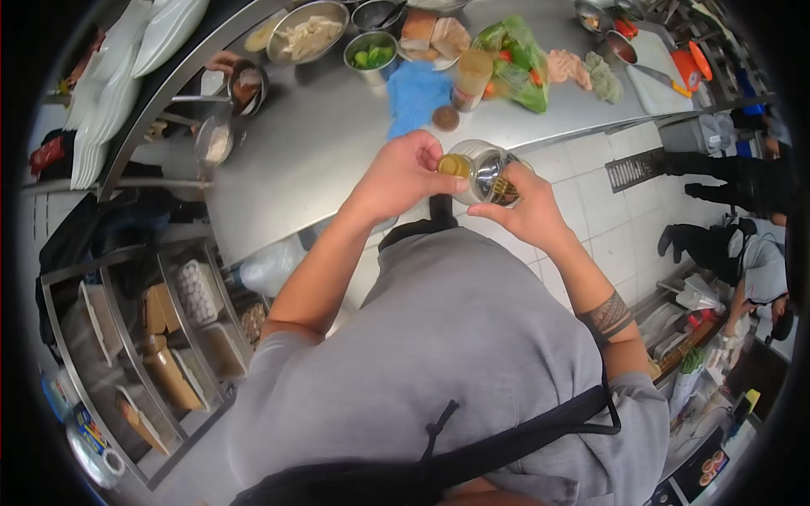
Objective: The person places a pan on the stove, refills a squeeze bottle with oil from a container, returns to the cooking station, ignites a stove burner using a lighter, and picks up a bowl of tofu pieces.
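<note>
In front of my body, close to the counter edge, a clear bottle [483, 157] with a gold-coloured cap [454, 165] is held in both hands. My left hand [407, 179] is closed, its thumb and fingers pinching around the cap end. Around the body of the bottle my right hand [525, 207] is wrapped, covering part of it. Something dark and shiny shows through the clear wall; I cannot make out what it is. A blue cloth [418, 91] and a small brown round lid [445, 117] lie on the counter just beyond my hands.
The steel counter [295, 181] bears a tall container [471, 80], a bag of vegetables [515, 67], a bowl of pale strips [308, 34], a pot of green pieces [371, 57] and a knife [666, 80] on a white board. Shelves [135, 337] stand left; another person [764, 261] is at right.
</note>
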{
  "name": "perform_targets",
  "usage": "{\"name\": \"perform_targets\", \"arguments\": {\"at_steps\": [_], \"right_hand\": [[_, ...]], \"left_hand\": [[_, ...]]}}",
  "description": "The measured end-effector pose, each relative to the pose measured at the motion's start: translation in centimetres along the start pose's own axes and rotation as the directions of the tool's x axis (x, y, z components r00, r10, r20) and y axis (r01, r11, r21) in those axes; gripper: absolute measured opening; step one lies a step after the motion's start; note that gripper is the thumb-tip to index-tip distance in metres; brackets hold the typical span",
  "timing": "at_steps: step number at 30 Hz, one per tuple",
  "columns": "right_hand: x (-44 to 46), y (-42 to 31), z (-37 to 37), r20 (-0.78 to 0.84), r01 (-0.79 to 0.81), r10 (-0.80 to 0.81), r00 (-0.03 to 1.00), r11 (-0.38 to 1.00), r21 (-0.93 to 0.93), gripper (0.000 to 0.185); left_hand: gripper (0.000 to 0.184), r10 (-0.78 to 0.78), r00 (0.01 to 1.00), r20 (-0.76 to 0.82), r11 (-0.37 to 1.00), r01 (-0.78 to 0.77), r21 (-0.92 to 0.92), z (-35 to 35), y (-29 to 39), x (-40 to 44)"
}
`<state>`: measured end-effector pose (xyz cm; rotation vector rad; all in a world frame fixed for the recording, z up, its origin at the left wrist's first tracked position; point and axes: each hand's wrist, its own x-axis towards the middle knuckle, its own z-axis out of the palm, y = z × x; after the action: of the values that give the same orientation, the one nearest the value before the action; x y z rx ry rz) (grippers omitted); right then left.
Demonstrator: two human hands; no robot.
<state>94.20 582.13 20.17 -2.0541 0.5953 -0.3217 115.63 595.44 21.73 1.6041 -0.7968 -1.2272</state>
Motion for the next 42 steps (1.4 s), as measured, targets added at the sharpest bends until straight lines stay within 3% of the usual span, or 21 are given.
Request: {"name": "perform_targets", "arguments": {"at_steps": [3, 5, 6, 8, 9, 11, 14, 16, 18, 21, 22, 23, 24, 25, 27, 30, 34, 36, 37, 39, 42], "right_hand": [[2.2, 0.2, -0.6, 0.014, -0.042, 0.043, 0.999, 0.997, -0.059, 0.056], [3.8, 0.7, -1.0, 0.003, -0.08, 0.08, 0.997, 0.993, -0.089, 0.055], [4.6, 0.8, -1.2, 0.009, -0.069, 0.07, 0.997, 0.993, -0.097, 0.055], [5.3, 1.0, -1.3, -0.027, 0.001, -0.005, 1.0, 0.991, -0.134, 0.054], [5.8, 1.1, -1.5, -0.025, 0.004, -0.007, 1.0, 0.991, -0.135, 0.054], [6.9, 1.5, -2.3, -0.007, -0.064, 0.064, 0.998, 0.973, -0.222, 0.052], [8.3, 1.5, -4.3, 0.0, -0.181, 0.186, 0.983, 0.958, -0.222, 0.05], [8.9, 2.1, -5.3, -0.036, -0.173, 0.169, 0.985, 0.964, -0.203, 0.048], [9.7, 3.1, -6.3, -0.07, -0.157, 0.147, 0.987, 0.97, -0.183, 0.045], [11.0, 4.0, -7.4, -0.084, -0.117, 0.104, 0.991, 0.979, -0.167, 0.039], [11.6, 3.6, -7.8, -0.07, -0.154, 0.147, 0.987, 0.982, -0.11, 0.037], [12.4, 3.0, -8.5, -0.054, -0.188, 0.185, 0.981, 0.981, -0.056, 0.035], [12.9, 1.6, -9.0, -0.06, -0.182, 0.174, 0.983, 0.969, -0.166, 0.034], [13.3, 1.0, -9.3, -0.057, -0.171, 0.164, 0.985, 0.969, -0.176, 0.034], [14.2, 0.4, -9.7, -0.036, -0.242, 0.24, 0.97, 0.945, -0.22, 0.038], [15.0, 1.5, -10.2, -0.078, -0.146, 0.126, 0.989, 0.912, -0.383, 0.04], [15.7, 0.5, -10.8, -0.097, -0.201, 0.178, 0.979, 0.904, -0.377, 0.041], [16.1, 0.2, -11.1, -0.071, -0.184, 0.171, 0.983, 0.866, -0.465, 0.044], [16.2, 0.1, -11.1, -0.072, -0.182, 0.168, 0.983, 0.865, -0.468, 0.044], [16.5, -0.1, -11.2, -0.034, -0.177, 0.182, 0.983, 0.866, -0.469, 0.046], [16.8, -1.8, -10.9, -0.009, -0.211, 0.24, 0.971, 0.836, -0.506, 0.046]], "left_hand": [[0.035, 0.033, 0.997, -0.076, 0.998, -0.029, 0.054, -0.7, 0.7, 2.1], [0.032, 0.079, 0.986, -0.148, 0.971, -0.043, 0.236, -1.3, 2.0, 2.9], [0.032, 0.086, 0.984, -0.158, 0.972, -0.048, 0.23, -1.1, 2.4, 3.1], [0.032, 0.383, 0.878, -0.287, 0.83, -0.191, 0.523, 0.6, 3.0, 3.0], [0.032, 0.384, 0.877, -0.289, 0.83, -0.191, 0.524, 1.3, 2.7, 3.6], [0.034, 0.665, 0.713, -0.222, 0.606, -0.34, 0.719, 2.4, 1.9, 5.2], [0.041, 0.63, 0.746, -0.215, 0.673, -0.387, 0.63, 2.1, 3.1, 5.9], [0.041, 0.594, 0.771, -0.231, 0.73, -0.396, 0.556, 1.3, 3.7, 6.2], [0.042, 0.476, 0.793, -0.38, 0.843, -0.289, 0.454, -0.1, 3.1, 6.1], [0.039, 0.442, 0.764, -0.47, 0.84, -0.17, 0.515, -2.6, -0.9, 7.2], [0.039, 0.444, 0.757, -0.479, 0.842, -0.171, 0.511, -3.4, -2.6, 7.4], [0.038, 0.383, 0.77, -0.511, 0.846, -0.071, 0.528, -4.4, -4.5, 7.8], [0.038, 0.323, 0.774, -0.544, 0.842, 0.028, 0.539, -5.2, -6.5, 8.2], [0.038, 0.327, 0.766, -0.553, 0.846, 0.024, 0.533, -6.0, -8.9, 8.6], [0.034, 0.118, 0.768, -0.63, 0.836, 0.265, 0.48, -7.3, -13.3, 9.3], [0.03, -0.018, 0.759, -0.651, 0.867, 0.336, 0.368, -7.8, -15.7, 9.5], [0.031, -0.022, 0.797, -0.604, 0.902, 0.276, 0.332, -6.9, -16.8, 10.0], [0.032, 0.189, 0.838, -0.512, 0.913, 0.041, 0.405, -6.4, -17.1, 10.7], [0.032, 0.193, 0.836, -0.513, 0.914, 0.037, 0.404, -6.4, -17.5, 11.1], [0.034, 0.318, 0.885, -0.341, 0.771, -0.032, 0.636, -6.4, -17.9, 11.8], [0.031, 0.289, 0.873, -0.393, 0.787, 0.016, 0.617, -6.0, -17.7, 12.3]]}}
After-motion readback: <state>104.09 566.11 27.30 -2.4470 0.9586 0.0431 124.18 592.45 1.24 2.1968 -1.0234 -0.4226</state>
